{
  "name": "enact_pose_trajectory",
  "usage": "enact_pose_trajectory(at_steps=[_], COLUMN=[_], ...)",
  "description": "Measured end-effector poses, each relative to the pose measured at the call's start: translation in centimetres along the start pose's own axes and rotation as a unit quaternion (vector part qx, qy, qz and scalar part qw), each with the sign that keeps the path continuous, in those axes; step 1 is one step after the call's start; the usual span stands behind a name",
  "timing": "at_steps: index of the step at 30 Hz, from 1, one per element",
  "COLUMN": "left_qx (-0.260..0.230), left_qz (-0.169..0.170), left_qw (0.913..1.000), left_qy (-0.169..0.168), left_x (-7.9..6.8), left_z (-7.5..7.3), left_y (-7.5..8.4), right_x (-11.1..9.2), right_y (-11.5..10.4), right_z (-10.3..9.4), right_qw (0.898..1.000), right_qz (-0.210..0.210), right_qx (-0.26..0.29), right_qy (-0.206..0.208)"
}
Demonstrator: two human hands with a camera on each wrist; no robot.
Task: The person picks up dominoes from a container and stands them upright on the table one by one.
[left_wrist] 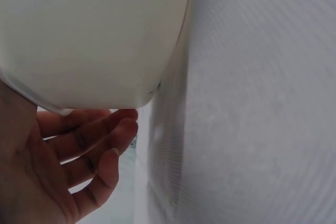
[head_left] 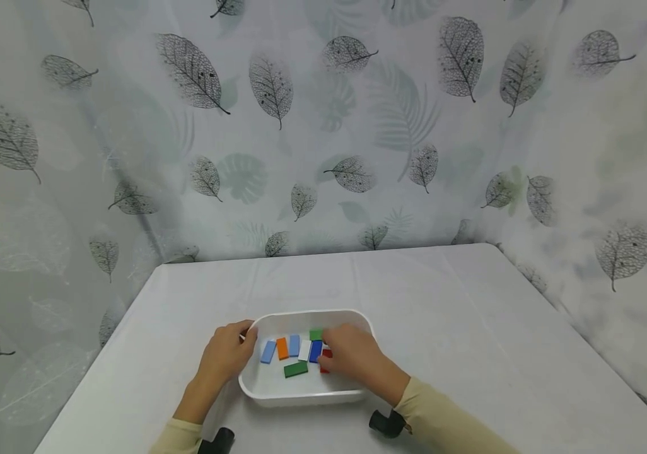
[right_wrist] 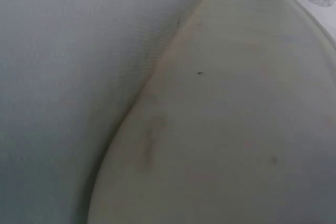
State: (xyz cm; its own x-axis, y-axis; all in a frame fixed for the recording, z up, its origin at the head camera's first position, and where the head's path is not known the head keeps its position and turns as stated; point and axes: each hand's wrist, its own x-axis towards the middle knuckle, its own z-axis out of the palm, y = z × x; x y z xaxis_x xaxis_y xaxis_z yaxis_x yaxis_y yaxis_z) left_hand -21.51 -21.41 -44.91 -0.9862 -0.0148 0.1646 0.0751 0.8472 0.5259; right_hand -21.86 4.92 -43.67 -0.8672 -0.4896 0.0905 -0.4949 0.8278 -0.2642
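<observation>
Right hand (head_left: 354,356) over the red block (head_left: 327,354), in the right half of the white tray (head_left: 267,388).

The red block lies directly under the right hand's fingertips, partly covered by them, its long axis seeming to run from the tray's near edge toward its far edge; the right hand is much the nearer. Its fingers are bent, thumb and forefinger slightly apart, but whether they pinch the red block cannot be told; the right wrist view shows no fingers of that hand. The dark blue block (head_left: 315,352) lies just beside the red one, on the side toward the tray's left edge, its long axis running nearly the same way. At that left edge, the left hand (head_left: 228,350) holds the rim, thumb over it, its other fingers loosely bent outside the wall.
</observation>
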Motion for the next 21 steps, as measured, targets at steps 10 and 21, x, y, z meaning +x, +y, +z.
enact_pose_trajectory(at_steps=[10,21], left_qx=[0.002,-0.002], left_qz=[0.003,0.005], left_qw=[1.0000,1.0000], left_qy=[0.004,0.007], left_x=[0.05,0.00], left_z=[0.10,0.12], left_y=[-0.07,-0.06], right_x=[0.30,0.37], right_y=[-0.33,-0.57], right_z=[0.36,0.69], right_qw=[0.999,0.999], right_qz=[0.017,0.024], right_qx=[0.013,0.003], right_qy=[-0.028,-0.031])
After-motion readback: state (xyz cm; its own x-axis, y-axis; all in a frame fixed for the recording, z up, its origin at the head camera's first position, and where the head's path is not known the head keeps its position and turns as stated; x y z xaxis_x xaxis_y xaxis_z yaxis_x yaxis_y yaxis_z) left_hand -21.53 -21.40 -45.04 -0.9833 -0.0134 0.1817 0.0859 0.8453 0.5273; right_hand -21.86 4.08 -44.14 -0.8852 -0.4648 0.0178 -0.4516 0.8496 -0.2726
